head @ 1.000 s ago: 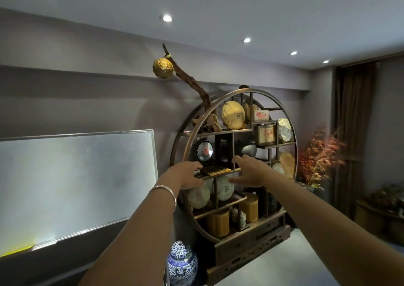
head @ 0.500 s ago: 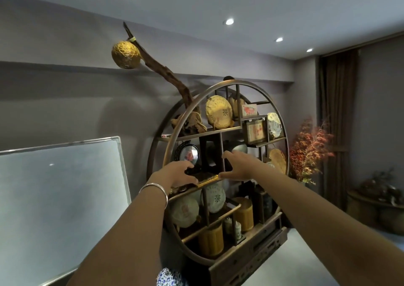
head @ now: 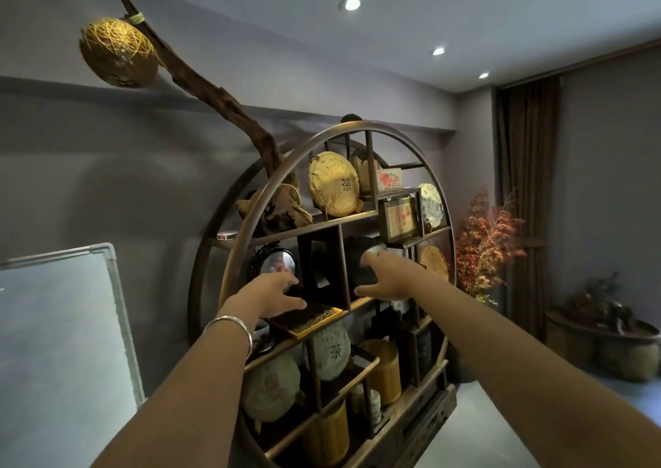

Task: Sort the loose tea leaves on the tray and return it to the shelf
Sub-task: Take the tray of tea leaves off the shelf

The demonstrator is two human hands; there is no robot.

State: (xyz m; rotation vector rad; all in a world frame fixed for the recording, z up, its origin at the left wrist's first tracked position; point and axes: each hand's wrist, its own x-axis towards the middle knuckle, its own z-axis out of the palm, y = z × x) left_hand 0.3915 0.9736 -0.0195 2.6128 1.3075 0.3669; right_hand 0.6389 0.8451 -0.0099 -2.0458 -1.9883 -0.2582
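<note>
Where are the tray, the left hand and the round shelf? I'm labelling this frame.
tray [head: 314, 319], head view, on its gold-edged front corner.
left hand [head: 273, 294], head view, on its back.
round shelf [head: 250, 199], head view, on its curved outer frame.

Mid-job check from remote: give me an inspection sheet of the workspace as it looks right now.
Surface: round wooden shelf, middle tier partly hidden by the hands.
Job's things: dark tray with a yellow edge, lying on the middle shelf, its front corner overhanging; tea leaves too dark to tell.
Clutter: wrapped tea cakes, framed picture, bamboo canisters, round mirror.
Hands: left hand with fingers on the tray's near end; right hand spread open by the dark compartment, holding nothing.
Cables: nothing seen.
Surroundings: whiteboard left, driftwood branch with woven ball, dried red foliage, curtain.
</note>
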